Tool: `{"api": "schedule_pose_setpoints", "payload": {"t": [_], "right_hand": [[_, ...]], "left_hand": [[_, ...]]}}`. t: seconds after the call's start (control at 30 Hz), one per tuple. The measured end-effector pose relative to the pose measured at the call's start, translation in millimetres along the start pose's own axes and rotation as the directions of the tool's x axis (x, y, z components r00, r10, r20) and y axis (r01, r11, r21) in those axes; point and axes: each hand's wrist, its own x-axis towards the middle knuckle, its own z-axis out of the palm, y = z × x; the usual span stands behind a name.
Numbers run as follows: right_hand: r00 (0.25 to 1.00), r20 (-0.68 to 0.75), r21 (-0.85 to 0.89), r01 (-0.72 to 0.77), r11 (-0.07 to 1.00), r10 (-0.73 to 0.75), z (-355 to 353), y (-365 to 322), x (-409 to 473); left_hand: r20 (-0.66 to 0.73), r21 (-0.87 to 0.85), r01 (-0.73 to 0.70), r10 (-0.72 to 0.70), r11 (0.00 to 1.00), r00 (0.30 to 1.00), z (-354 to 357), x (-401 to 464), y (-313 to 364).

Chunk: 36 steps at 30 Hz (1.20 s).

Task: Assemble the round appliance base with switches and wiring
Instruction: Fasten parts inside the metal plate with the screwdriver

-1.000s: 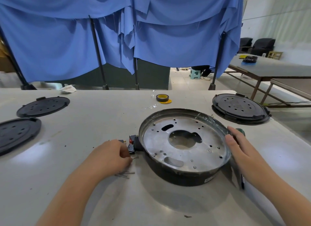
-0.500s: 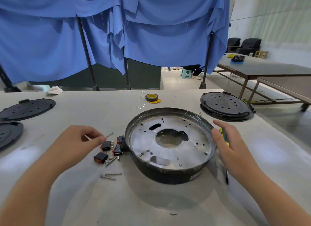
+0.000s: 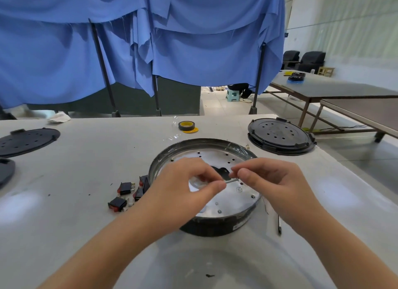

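Observation:
The round appliance base [image 3: 234, 222], black-walled with a perforated silver metal floor, sits on the white table in front of me. Both hands hover over it. My left hand [image 3: 185, 185] and my right hand [image 3: 269, 181] each pinch one end of a thin metal screw [image 3: 231, 181] between thumb and fingers, above the base's centre hole. Several black rocker switches with red faces [image 3: 126, 188] lie on the table just left of the base. The screwdriver's shaft [image 3: 279, 225] shows below my right hand.
A roll of yellow-and-black tape [image 3: 187, 125] lies beyond the base. Black round covers rest at the right [image 3: 280, 136] and far left [image 3: 25, 140]. Blue curtains hang behind the table. Other tables and chairs stand to the right.
My left hand lifted a screw from beside the switches and carried it over the base. My right hand left the base's rim and came in to pinch the screw's other end.

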Motion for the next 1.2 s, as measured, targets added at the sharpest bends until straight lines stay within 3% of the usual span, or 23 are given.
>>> {"api": "schedule_pose_setpoints", "payload": {"t": [0.1, 0.3, 0.6, 0.67, 0.77, 0.9, 1.07, 1.2], "right_hand": [[0.996, 0.070, 0.076, -0.063, 0.995, 0.058, -10.4, -7.6, 7.7], [0.951, 0.213, -0.096, -0.207, 0.973, 0.224, -37.2, -6.8, 32.4], [0.754, 0.536, -0.210, -0.317, 0.925, 0.380, -58.3, -12.5, 68.2], [0.741, 0.549, -0.227, -0.313, 0.922, 0.386, -62.1, -13.4, 73.5], [0.709, 0.551, -0.331, -0.298, 0.896, 0.439, -71.6, -15.2, 81.0], [0.637, 0.520, -0.569, -0.238, 0.787, 0.569, -72.2, -9.7, 83.8], [0.607, 0.507, -0.665, -0.177, 0.726, 0.612, -59.9, -3.6, 80.4], [0.622, 0.484, -0.684, -0.169, 0.710, 0.615, -58.2, -3.7, 79.8]], "left_hand": [[-0.025, -0.007, -0.017, 0.017, 1.000, 1.000, 6.6, 11.2, 6.7], [-0.062, -0.089, 0.017, -0.022, 0.996, 0.998, 20.3, 28.0, 11.5], [-0.055, -0.068, 0.046, -0.050, 0.997, 0.997, 30.9, 32.2, -3.3], [-0.026, 0.003, 0.037, -0.037, 0.999, 0.999, 32.9, 30.7, -3.3], [0.134, 0.229, 0.004, -0.036, 0.974, 0.990, 37.3, 22.4, -1.4], [0.341, 0.555, -0.243, 0.049, 0.796, 0.939, 47.2, 7.4, 2.3], [0.426, 0.655, -0.382, 0.098, 0.652, 0.899, 53.7, 6.3, -0.5], [0.451, 0.663, -0.381, 0.063, 0.645, 0.891, 53.4, 6.9, -3.1]]}}
